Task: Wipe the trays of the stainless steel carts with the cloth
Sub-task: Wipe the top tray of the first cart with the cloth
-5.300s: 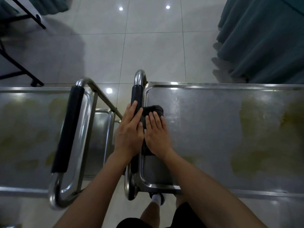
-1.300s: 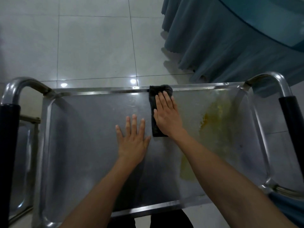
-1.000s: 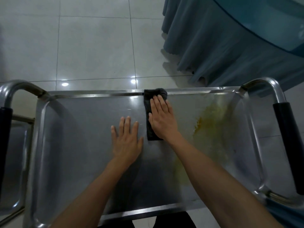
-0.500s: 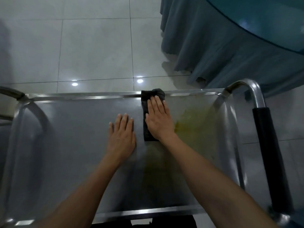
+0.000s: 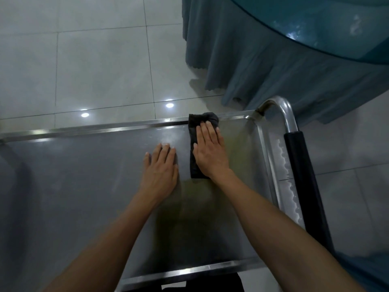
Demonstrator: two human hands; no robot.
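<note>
Steel tray (image 5: 84, 186) | my right hand (image 5: 208, 152) flat, pressing dark cloth (image 5: 194, 165) against far rim for scrubbing | left hand (image 5: 161, 171) spread flat, bracing cart.

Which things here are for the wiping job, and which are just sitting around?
For the job:
- dark cloth
- right hand pressing it
- left hand
- steel cart tray

Just around:
- cart handle
- draped round table
- tiled floor

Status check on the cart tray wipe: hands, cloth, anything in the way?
Right hand flat on dark cloth at tray far rim. Left hand flat on bare steel. Yellowish smear remains. Nothing blocking.
</note>
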